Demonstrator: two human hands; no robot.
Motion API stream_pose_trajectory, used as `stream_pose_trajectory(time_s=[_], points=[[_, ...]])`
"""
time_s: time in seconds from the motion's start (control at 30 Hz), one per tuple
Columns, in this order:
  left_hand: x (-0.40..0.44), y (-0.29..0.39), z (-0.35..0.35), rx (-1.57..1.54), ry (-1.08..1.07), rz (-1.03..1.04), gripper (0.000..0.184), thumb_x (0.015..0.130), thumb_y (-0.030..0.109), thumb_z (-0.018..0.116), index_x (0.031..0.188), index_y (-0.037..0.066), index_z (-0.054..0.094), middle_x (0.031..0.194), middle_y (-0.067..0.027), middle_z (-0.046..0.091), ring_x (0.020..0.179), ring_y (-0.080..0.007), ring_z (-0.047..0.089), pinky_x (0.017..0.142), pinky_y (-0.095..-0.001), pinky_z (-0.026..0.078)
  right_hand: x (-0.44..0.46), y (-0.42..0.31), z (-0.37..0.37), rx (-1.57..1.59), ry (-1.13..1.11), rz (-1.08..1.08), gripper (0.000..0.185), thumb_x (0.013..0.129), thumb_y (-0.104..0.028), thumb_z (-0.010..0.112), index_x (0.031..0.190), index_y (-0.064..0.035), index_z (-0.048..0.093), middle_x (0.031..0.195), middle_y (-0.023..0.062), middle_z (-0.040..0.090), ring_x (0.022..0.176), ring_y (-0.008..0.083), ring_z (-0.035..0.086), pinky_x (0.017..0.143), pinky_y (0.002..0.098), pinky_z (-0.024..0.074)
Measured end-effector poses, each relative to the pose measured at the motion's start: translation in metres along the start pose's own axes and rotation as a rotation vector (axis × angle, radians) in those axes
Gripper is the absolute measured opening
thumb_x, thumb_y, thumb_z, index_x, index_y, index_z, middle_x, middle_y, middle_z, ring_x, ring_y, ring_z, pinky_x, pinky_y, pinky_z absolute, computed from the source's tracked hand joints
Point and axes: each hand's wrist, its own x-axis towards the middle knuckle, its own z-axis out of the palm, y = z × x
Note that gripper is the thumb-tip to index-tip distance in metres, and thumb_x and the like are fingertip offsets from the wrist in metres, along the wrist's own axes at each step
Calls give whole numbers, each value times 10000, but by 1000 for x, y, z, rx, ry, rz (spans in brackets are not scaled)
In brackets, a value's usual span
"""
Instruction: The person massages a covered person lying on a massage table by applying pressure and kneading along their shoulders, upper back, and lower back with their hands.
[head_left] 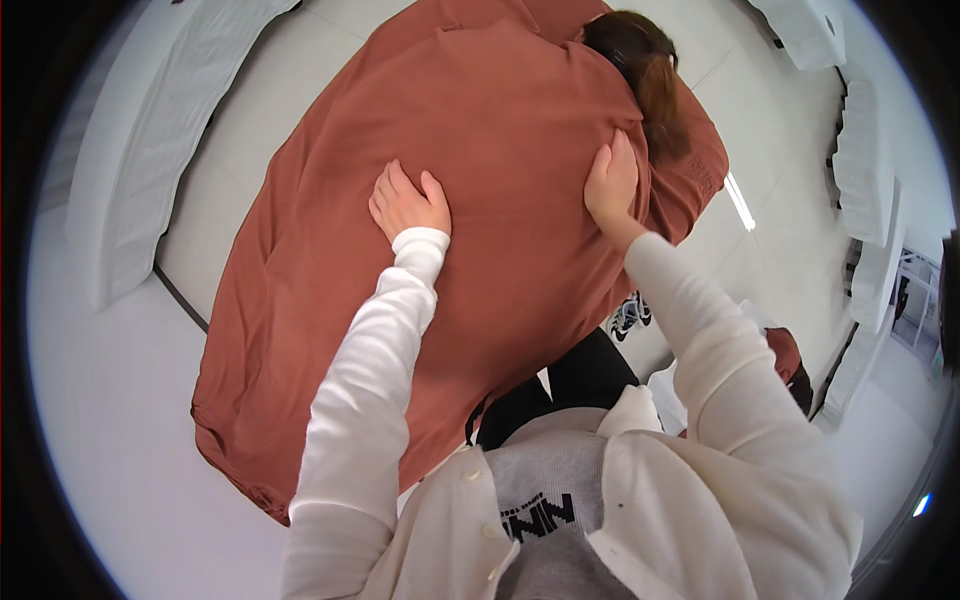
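A rust-brown sheet covers a person lying under it, with folds down its left side. The person's dark brown tied-back hair shows at the upper right. My left hand rests flat on the sheet over the middle of the back, its fingers a little apart and the thumb out. My right hand lies against the sheet at the shoulder, close to the hair. Its fingers are stretched out side by side, and their far side is partly hidden. Neither hand holds a separate object.
White-covered tables stand at the left, and more white-covered furniture lines the right. Pale floor tiles show between them. A patterned shoe is visible below my right forearm. Part of another rust-brown cloth shows beyond my right elbow.
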Motion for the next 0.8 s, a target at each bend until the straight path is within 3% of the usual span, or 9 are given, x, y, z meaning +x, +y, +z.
stream_pose_trajectory(time_s=[0.17,0.23,0.37,0.57,0.63,0.8], points=[[3,-4,2,15,-34,-35,449,916,305,519,1247,2,525,1261,-167,566,1181,-336,504,1044,-483,346,2,-45,-8,-121,-116,165,524,919,-230,479,1357,54,429,1390,236,468,1292,384,424,1072,467,326],[4,-5,2,14,-47,-32,449,917,307,516,1247,2,526,1260,-169,566,1181,-339,504,1048,-480,342,-22,-49,-3,-270,105,-32,537,904,-218,497,1359,55,419,1400,244,443,1296,400,406,1087,480,304],[1,-2,1,-3,-40,1,450,920,305,513,1251,1,524,1266,-170,563,1184,-341,501,1051,-476,340,-17,-6,-4,-45,65,-82,530,912,-223,487,1358,55,422,1396,243,443,1290,403,406,1093,490,297],[4,-3,2,27,-13,-17,445,933,301,496,1259,0,519,1254,-178,572,1174,-349,512,1042,-475,351,11,-37,2,-95,12,47,509,921,-263,497,1315,56,455,1380,239,462,1275,387,427,1070,486,325],[4,-5,2,39,-32,-11,439,932,295,501,1256,0,521,1236,-181,582,1160,-351,524,1032,-478,361,2,-56,1,-281,44,73,533,915,-252,503,1334,68,425,1397,244,438,1299,393,401,1091,501,302],[0,-5,2,39,-41,18,449,937,304,487,1261,-5,518,1239,-189,579,1165,-354,520,1030,-478,359,-22,-12,-11,-13,25,-53,554,916,-224,488,1379,62,381,1446,249,392,1325,399,373,1127,497,253]])
